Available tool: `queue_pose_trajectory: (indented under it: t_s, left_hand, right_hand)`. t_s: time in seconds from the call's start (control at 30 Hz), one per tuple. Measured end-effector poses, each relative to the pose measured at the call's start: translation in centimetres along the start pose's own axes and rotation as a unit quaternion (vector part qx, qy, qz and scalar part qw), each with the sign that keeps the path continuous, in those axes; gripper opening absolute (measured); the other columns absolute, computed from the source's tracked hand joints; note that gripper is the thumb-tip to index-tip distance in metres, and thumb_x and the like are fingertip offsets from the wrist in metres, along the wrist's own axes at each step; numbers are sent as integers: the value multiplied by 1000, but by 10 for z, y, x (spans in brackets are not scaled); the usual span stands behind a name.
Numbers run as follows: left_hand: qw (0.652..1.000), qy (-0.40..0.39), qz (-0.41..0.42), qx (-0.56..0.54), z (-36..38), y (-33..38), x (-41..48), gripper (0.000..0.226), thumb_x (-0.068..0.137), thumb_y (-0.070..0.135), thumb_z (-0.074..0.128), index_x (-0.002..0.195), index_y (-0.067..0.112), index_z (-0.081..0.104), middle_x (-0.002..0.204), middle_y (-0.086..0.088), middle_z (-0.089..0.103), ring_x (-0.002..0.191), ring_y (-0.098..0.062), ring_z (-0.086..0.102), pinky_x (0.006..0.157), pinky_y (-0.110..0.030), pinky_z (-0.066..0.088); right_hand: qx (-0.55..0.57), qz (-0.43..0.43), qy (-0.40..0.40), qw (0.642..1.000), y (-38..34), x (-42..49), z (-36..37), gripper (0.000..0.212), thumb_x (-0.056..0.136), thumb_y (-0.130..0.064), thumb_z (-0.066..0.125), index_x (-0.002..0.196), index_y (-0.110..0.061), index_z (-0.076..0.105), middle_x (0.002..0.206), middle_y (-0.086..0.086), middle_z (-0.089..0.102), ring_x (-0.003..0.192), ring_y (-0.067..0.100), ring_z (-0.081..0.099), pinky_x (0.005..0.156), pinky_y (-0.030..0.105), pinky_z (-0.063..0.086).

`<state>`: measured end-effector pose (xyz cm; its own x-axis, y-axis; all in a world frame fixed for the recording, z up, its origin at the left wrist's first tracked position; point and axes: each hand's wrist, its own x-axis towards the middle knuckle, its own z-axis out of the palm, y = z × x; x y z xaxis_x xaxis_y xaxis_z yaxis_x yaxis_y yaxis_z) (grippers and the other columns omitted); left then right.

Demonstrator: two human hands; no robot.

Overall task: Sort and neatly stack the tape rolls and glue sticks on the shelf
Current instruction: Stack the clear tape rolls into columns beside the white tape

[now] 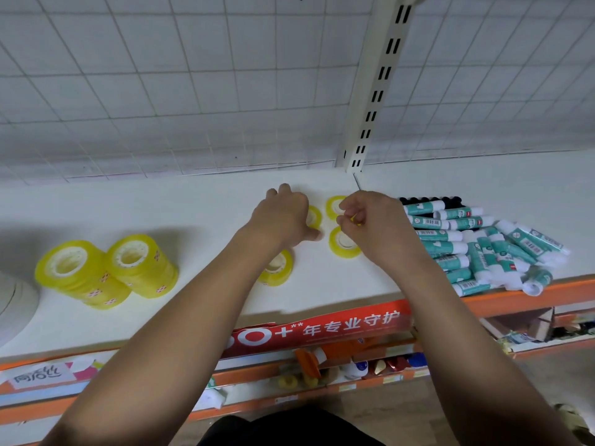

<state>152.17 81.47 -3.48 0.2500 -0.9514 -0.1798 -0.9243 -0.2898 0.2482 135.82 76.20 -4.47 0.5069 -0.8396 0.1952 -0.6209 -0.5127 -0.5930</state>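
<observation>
The shelf board (161, 310) is smooth and white with a matt finish, and the orange lip (515, 297) along its near edge looks like painted metal. The tall tape stacks (77, 272) at the left are glossy, translucent yellow plastic film wound on pale cores. Each small tape roll (344, 243) nearer the middle has the same shine. The glue sticks (444, 246) at the right are smooth plastic tubes with printed teal labels. At the far side, the wire grid (161, 75) and slotted upright (376, 85) look like matt, white-coated metal. The red banner strip (322, 326) is glossy.
</observation>
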Motion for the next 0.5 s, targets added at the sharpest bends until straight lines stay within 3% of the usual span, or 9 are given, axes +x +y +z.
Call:
queue_pose_trajectory:
  t_s: [0.17,0.27,0.4,0.5]
  left_hand:
    - [999,14,6,-48,-6,-5,0,46,77,40,77,105,8,58,111,-9,43,97,-29,52,80,-36,45]
    - [996,38,22,-79,-18,-8,-14,43,74,37,77,103,10,62,107,-7,45,92,-28,56,75,-35,47]
    - [995,45,25,-88,-21,-15,-43,48,76,38,76,115,13,61,112,-6,45,95,-25,56,84,-37,48]
    - [994,42,22,-101,-17,-22,-61,59,77,38,77,128,17,57,118,-4,45,100,-23,55,88,-33,46]
  right_hand:
    - [-41,19,-13,999,7,15,5,23,86,-20,71,107,-12,67,101,3,63,91,19,58,85,33,48]
    - [-69,33,-33,997,6,20,8,35,86,-26,70,118,-13,63,114,9,57,104,28,56,91,39,46]
    - [-116,58,-64,990,-1,27,11,50,88,-33,66,133,-12,53,126,13,51,117,31,48,91,33,37]
    - [-149,75,-76,983,-7,30,13,52,89,-35,66,130,-6,52,124,17,51,118,33,46,93,35,35]
